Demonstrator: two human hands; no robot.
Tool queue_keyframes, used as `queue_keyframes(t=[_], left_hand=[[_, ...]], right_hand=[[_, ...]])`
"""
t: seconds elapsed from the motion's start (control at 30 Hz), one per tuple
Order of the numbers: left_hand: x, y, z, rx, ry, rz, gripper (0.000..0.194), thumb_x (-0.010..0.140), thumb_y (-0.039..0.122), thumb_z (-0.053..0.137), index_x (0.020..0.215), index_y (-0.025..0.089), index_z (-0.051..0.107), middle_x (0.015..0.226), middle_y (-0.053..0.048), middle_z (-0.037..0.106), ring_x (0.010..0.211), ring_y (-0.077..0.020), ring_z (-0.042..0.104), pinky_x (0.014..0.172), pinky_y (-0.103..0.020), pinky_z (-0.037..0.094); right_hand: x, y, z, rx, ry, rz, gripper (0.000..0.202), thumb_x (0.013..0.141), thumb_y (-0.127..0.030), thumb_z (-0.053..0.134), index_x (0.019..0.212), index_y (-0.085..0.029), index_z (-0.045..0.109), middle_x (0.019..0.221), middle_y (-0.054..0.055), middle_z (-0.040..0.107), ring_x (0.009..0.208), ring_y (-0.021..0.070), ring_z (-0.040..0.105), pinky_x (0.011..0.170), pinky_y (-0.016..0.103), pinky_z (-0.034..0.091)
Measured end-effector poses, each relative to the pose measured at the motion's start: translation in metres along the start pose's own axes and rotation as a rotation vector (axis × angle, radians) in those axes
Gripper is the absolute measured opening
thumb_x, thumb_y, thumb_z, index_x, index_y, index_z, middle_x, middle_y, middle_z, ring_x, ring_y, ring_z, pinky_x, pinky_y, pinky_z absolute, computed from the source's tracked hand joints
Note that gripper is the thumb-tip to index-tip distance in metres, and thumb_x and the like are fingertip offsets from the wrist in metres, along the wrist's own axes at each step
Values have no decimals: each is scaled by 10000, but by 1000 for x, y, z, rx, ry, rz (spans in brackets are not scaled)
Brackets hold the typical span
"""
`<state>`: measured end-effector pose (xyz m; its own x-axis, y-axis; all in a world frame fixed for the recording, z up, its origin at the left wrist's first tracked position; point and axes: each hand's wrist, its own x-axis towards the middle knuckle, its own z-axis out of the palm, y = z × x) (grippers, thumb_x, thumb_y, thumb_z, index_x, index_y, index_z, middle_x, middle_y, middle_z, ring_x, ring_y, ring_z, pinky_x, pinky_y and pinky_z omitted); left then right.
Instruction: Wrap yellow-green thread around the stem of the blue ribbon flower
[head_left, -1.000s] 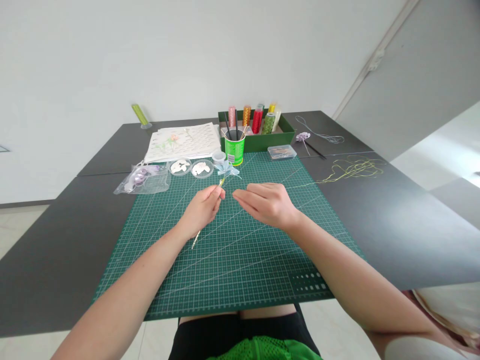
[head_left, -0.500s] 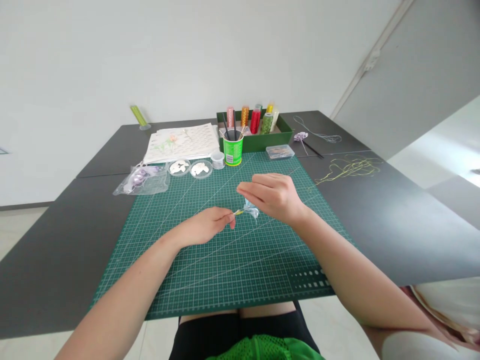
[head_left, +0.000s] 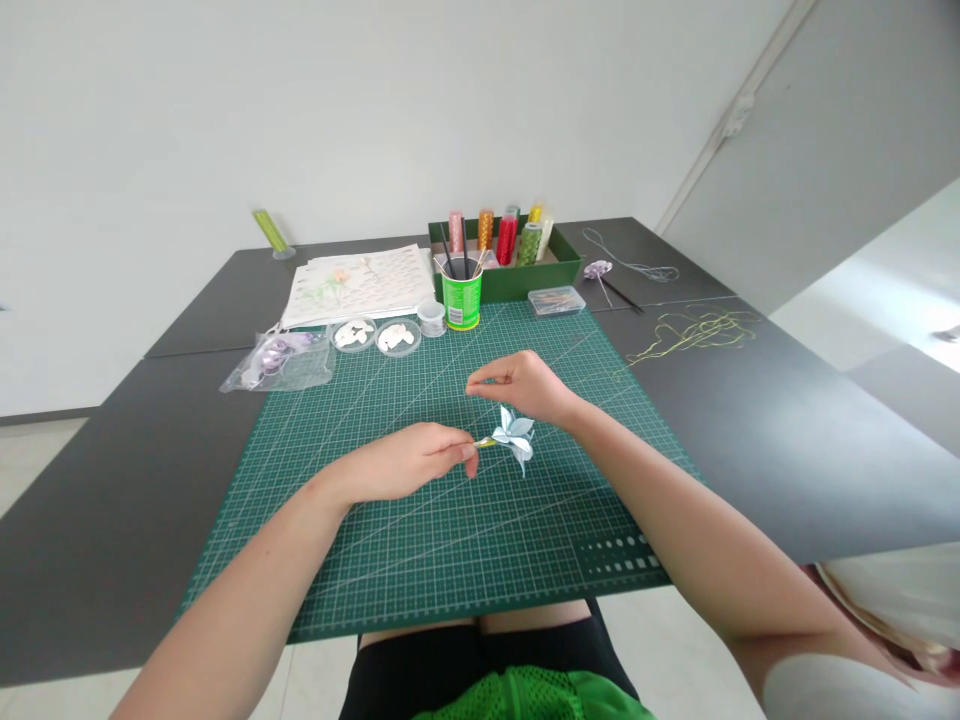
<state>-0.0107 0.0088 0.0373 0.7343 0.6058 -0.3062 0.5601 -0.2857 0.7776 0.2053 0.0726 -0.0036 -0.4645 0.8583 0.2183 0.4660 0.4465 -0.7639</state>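
"What does the left hand [head_left: 412, 462] grip?"

"Its thumb and fingers are closed on the stem of the pale blue flower [head_left: 514, 434], whose petals spread just below the right hand [head_left: 529, 386]."

"And that one?"

"Its fingertips are pinched together; whether they hold a fine thread, one cannot tell."

"Beneath them?"

"The green cutting mat [head_left: 420, 570]. At its far edge stands the green cup [head_left: 462, 303], in front of the thread box [head_left: 555, 274]."
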Motion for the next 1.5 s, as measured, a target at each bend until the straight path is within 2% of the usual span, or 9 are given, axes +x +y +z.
queue_keyframes(t=[0.07,0.23,0.37,0.6,0.73,0.97,1.23,1.37,1.5], left_hand=[[-2,-1,-3,-43,29,11,427,1041,454,358,932,185,672,722,12,508,643,-131,469,607,-243,379],[-6,-9,-15,-220,195,21,416,1036,489,385,927,173,632,578,63,328,497,-100,310,475,-216,285],[-6,-20,-23,-369,342,7,384,1028,486,411,926,175,611,528,84,279,459,-91,233,432,-194,245],[-3,-35,-29,-469,475,-67,327,1018,454,448,933,178,601,538,87,269,449,-77,189,406,-173,187],[-1,-40,-30,-503,501,-99,323,1008,455,452,938,174,596,545,90,261,437,-72,178,395,-172,175],[1,-39,-31,-455,488,-149,341,991,470,465,941,162,603,545,89,275,438,-73,201,409,-175,188],[4,-37,-24,-412,391,-191,371,975,497,467,940,159,615,538,90,271,451,-84,206,424,-185,200],[6,-35,-19,-394,324,-198,424,977,540,449,942,154,621,537,90,265,456,-88,206,433,-199,202],[6,-29,-15,-324,238,-172,455,986,548,421,941,152,642,545,79,278,470,-99,240,446,-215,226]], right_hand=[[2,4,3,54,-32,33,229,838,-358,692,806,-154,790,501,-55,485,503,74,356,527,246,284],[3,7,9,80,-80,22,294,832,-346,632,642,-127,681,587,-19,511,582,93,409,562,251,300],[2,4,10,64,-62,31,300,874,-370,587,713,-148,708,534,-49,411,547,90,356,566,256,293],[-1,-3,10,86,-71,-47,255,894,-325,576,830,-156,756,629,-19,576,599,101,469,630,255,369],[-5,-11,11,38,-95,-98,281,927,-315,558,768,-154,724,598,-29,537,594,94,459,622,240,358],[-13,-29,5,-76,-40,-190,327,964,-306,523,715,-162,677,550,-47,421,550,81,354,563,228,303],[-20,-30,2,-273,65,-414,293,998,-273,509,872,-182,757,658,-16,681,559,73,546,554,209,337],[-22,-31,3,-366,156,-488,327,1024,-313,488,923,-198,778,666,7,715,549,86,586,522,217,336],[-23,-32,2,-419,203,-501,357,1032,-309,471,880,-193,772,639,13,704,526,84,570,505,222,329]])
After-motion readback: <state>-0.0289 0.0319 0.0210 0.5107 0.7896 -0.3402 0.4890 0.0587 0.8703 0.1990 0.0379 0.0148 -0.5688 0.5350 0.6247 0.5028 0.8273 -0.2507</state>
